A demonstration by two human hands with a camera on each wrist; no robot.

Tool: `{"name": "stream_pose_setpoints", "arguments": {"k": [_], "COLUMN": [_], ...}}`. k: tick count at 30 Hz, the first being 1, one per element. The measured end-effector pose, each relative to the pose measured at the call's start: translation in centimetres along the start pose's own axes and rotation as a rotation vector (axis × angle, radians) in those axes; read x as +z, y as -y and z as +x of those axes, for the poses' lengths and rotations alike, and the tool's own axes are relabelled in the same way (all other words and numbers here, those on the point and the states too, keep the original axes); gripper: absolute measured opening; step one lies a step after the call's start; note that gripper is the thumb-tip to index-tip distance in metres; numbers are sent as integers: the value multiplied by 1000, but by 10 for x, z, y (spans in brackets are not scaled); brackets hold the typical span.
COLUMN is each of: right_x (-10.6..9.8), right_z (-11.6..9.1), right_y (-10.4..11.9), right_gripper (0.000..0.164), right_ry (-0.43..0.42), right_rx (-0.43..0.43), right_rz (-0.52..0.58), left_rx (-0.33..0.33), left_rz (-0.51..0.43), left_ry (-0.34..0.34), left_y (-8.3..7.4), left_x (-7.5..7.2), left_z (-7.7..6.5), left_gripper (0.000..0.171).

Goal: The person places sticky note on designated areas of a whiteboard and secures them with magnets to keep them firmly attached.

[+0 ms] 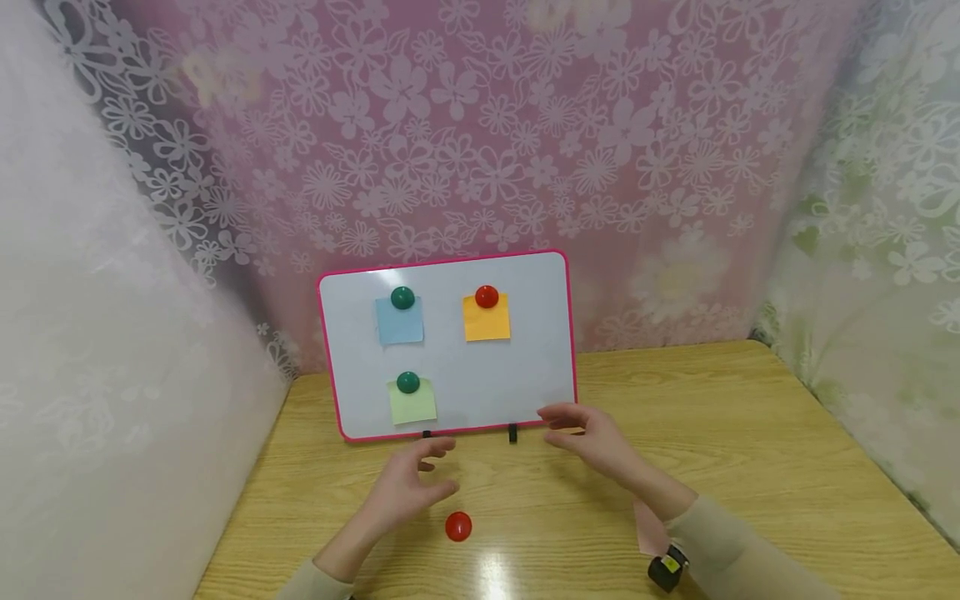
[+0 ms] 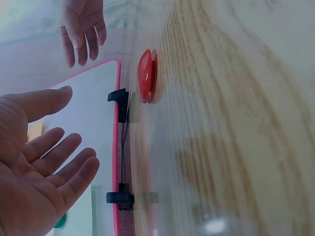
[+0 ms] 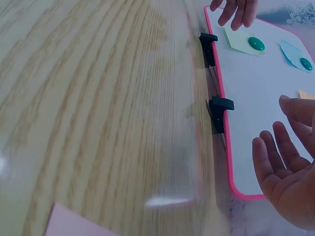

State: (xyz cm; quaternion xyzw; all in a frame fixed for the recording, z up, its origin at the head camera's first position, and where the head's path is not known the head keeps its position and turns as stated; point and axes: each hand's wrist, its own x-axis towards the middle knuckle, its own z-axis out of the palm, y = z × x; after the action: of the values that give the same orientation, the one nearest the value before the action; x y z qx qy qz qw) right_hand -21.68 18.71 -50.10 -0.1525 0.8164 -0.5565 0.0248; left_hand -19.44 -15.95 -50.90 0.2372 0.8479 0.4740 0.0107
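Note:
My left hand [image 1: 405,487] hovers over the table with its fingers loosely bent and nothing in it. Just right of it lies a red round magnet [image 1: 458,526]. Near the lower right corner of the whiteboard [image 1: 532,358], my right hand [image 1: 596,442] is raised, fingers apart, holding nothing. On the board a green magnet [image 1: 402,297] pins a blue note [image 1: 400,327]. A red magnet [image 1: 487,296] pins an orange note [image 1: 487,323], and below the blue one another green magnet [image 1: 408,382] pins a light green note [image 1: 412,408].
The pink-framed board stands on black feet [image 1: 513,433] against a flowered curtain [image 1: 480,150]. A pink note [image 1: 649,529] lies on the wooden table [image 1: 690,400], partly hidden by my right forearm. Curtains also hang at both sides.

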Motion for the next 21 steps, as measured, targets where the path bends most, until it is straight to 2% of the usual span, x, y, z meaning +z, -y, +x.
{"name": "stream_pose_setpoints", "arguments": {"k": [5,14,21], "right_x": [-7,-21,-35], "right_z": [-4,-12,-21], "right_y": [-4,-10,-20], "right_gripper": [40,39,38], "right_ry": [4,41,88], "right_rx": [-14,10,15], "right_rz": [-3,-16,-67], "left_rx": [14,8,44], "left_rz": [-1,3,56], "left_ry": [43,90,144], "left_y": [-1,1,3], "left_x": [0,-2,-4], "left_z": [-1,1,2], "left_gripper": [54,53,44]}}
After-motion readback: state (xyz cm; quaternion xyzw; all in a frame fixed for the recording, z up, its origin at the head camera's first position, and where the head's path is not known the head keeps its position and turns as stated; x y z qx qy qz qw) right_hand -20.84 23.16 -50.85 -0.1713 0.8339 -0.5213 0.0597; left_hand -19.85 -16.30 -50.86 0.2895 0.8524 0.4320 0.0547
